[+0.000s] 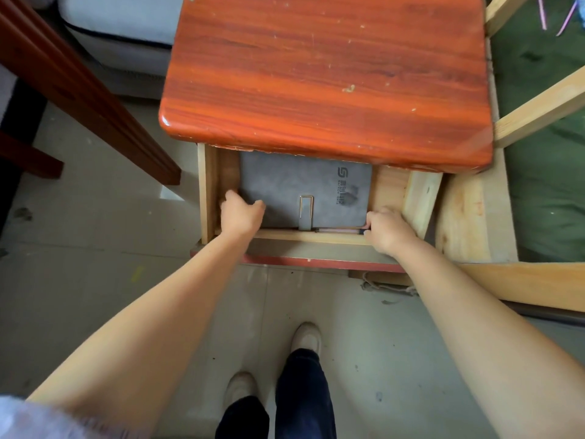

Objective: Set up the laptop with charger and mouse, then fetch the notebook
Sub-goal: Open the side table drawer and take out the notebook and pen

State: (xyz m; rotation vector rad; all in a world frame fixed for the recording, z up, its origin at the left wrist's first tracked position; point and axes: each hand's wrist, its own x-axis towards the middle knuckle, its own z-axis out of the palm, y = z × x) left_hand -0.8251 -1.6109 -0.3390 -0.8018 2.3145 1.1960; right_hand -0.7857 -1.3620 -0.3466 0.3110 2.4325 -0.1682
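Observation:
A grey notebook (294, 185) with a metal-edged clasp strap and a printed logo lies flat in an open wooden drawer (207, 191) under a red-brown table top (326, 74). My left hand (240, 213) curls over the notebook's near left corner, fingers tucked at its edge. My right hand (386, 229) grips the near right corner, where the page edges show. The notebook's far end is hidden under the table top. No laptop, charger or mouse is in view.
A pale wooden frame (468, 217) with a green mat (544, 172) stands to the right. Dark red furniture (82, 90) slants across the left, a grey cushion (120, 23) behind it. My feet (307, 337) stand on the grey tiled floor below the drawer.

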